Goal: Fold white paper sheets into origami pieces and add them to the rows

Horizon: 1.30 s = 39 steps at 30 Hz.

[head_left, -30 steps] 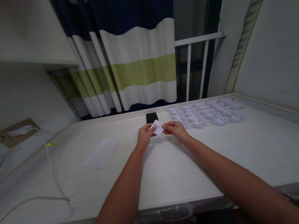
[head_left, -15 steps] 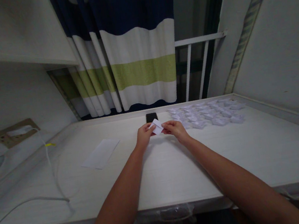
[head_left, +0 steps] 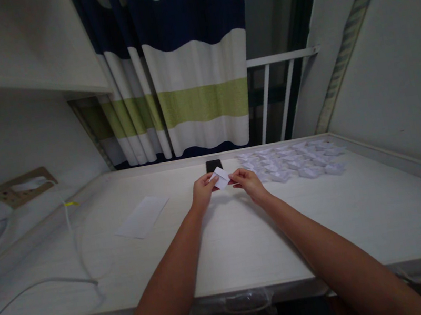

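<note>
The left hand (head_left: 202, 191) and right hand (head_left: 250, 183) are pinching a small folded white paper (head_left: 222, 178) above the desk (head_left: 249, 247).

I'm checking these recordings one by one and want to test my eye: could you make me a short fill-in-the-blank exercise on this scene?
1. The left hand and right hand are both at a small folded item made of ____.
2. The flat white sheet lies on the desk to the ____ of both hands.
3. The phone-like object beyond the hands is ____ in colour.
4. The hand nearer the rows of white pieces is the ____ one.

Missing words: paper; left; black; right.
</note>
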Available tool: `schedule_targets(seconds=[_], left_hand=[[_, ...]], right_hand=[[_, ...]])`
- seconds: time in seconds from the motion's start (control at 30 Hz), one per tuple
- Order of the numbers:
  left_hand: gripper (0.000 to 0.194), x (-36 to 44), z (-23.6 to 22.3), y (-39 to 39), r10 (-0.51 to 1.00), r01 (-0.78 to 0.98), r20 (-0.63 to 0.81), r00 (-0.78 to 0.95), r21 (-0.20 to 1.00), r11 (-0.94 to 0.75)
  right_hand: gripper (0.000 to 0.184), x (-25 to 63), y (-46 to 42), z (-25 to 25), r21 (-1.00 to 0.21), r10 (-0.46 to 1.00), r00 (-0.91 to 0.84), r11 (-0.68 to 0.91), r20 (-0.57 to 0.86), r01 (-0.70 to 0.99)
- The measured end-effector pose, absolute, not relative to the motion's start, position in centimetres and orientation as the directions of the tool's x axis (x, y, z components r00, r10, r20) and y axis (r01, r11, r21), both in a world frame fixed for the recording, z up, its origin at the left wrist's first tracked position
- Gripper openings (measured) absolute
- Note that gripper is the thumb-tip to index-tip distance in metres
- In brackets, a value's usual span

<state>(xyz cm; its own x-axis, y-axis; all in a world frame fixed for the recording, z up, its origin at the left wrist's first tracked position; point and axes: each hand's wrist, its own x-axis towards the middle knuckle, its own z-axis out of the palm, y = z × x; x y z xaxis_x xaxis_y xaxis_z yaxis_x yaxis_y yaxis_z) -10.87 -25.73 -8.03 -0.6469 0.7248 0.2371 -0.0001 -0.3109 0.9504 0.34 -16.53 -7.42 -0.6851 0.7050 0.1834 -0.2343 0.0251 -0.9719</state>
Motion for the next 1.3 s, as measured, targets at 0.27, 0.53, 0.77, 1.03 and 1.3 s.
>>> schedule_targets(seconds=[0.27, 0.53, 0.77, 1.03, 1.3], left_hand=[[0.042, -11.2, -8.4, -25.4, 0.737, 0.018, 0.243, -0.631, 0.954, -0.299], [0.052, -10.9, -8.2, -25.8, 0.781, 0.048, 0.284, -0.556, 0.949, -0.311], [0.054, -10.7, -8.1, -26.0, 0.795, 0.044, 0.284, -0.536, 0.950, -0.309], [0.050, -10.6, -7.8, -26.2, 0.789, -0.012, 0.228, -0.571, 0.958, -0.286], [0.039, -11.2, -8.2, -25.9, 0.814, -0.120, 0.163, -0.558, 0.955, -0.273]], right_hand=[[0.029, -0.1, -16.2, -8.0, -0.954, 0.683, -0.670, 0.152, 0.291, -0.259], [0.027, -0.1, -15.6, -8.1, -0.940, 0.670, -0.662, 0.193, 0.336, -0.282], [0.027, 0.0, -15.4, -8.1, -0.942, 0.690, -0.647, 0.182, 0.326, -0.281], [0.027, 0.2, -15.6, -7.8, -0.941, 0.688, -0.647, 0.182, 0.330, -0.286], [0.031, 0.6, -15.6, -7.4, -0.961, 0.644, -0.728, 0.040, 0.235, -0.275]])
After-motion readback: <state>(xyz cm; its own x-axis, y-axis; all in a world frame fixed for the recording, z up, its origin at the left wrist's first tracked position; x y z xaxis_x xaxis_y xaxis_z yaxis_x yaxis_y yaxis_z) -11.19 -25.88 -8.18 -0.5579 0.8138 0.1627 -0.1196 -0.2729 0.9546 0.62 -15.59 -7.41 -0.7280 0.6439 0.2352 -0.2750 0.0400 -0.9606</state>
